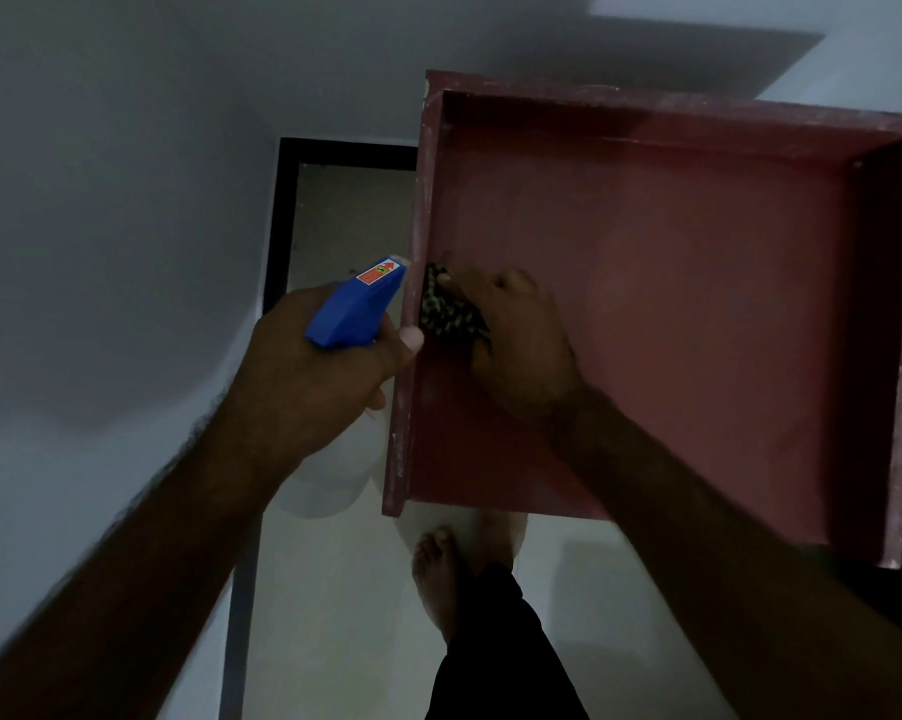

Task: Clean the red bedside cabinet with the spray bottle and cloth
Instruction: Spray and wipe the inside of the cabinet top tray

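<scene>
Dim room: a pale wall (100, 200) on the left, light floor tiles (334, 589) below, and a dark skirting strip (282, 226) between them. Seen from above, the red bedside cabinet (672, 304) has a shallow recessed top with a raised rim.

The right hand (521, 345) is inside that recess, fingers curled over a dark cloth (446, 314) with a yellowish pattern. It presses the cloth against the inner face of the left rim, and the fabric bunches out ahead of the knuckles.

Just across that rim, on the outside, the left hand (308, 387) is clenched round the neck of the spray bottle (355, 309). The blue trigger head rises above the fist, with the nozzle pointing away along the rim. The translucent body hangs below the fist. The thumb tip sits right at the rim's outer edge, so only the rim separates the 2 hands.

Beneath the wrists, 1 bare foot (438, 574) and a dark trouser leg (495, 657) are on the tiles.
</scene>
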`<action>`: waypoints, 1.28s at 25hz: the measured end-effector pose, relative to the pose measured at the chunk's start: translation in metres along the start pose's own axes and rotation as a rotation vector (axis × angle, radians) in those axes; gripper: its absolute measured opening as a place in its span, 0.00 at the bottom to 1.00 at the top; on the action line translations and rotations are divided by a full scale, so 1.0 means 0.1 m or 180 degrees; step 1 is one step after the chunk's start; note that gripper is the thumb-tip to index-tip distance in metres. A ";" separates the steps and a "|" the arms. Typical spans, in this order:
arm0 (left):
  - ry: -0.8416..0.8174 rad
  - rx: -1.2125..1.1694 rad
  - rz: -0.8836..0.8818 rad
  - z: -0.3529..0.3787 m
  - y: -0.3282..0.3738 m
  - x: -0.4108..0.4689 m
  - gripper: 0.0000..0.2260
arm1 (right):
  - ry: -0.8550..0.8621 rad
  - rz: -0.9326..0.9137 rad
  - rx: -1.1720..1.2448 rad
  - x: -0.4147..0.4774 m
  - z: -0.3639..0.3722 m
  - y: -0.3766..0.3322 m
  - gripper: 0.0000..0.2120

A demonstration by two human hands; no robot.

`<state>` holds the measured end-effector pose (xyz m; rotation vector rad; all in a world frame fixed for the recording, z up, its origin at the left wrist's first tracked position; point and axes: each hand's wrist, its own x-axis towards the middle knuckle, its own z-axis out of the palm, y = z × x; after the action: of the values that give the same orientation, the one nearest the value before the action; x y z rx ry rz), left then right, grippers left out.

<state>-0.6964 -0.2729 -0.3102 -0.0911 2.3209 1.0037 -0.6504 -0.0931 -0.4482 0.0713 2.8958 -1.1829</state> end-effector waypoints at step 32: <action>0.0508 -0.0556 0.0159 0.27 -0.47 -1.43 0.09 | 0.0243 0.0025 0.0460 -1.86 0.28 -0.41 0.33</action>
<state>-0.5532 -0.3116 -0.2755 -0.1902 2.3833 1.2648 -0.4662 -0.1483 -0.4342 0.1319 2.8658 -1.4170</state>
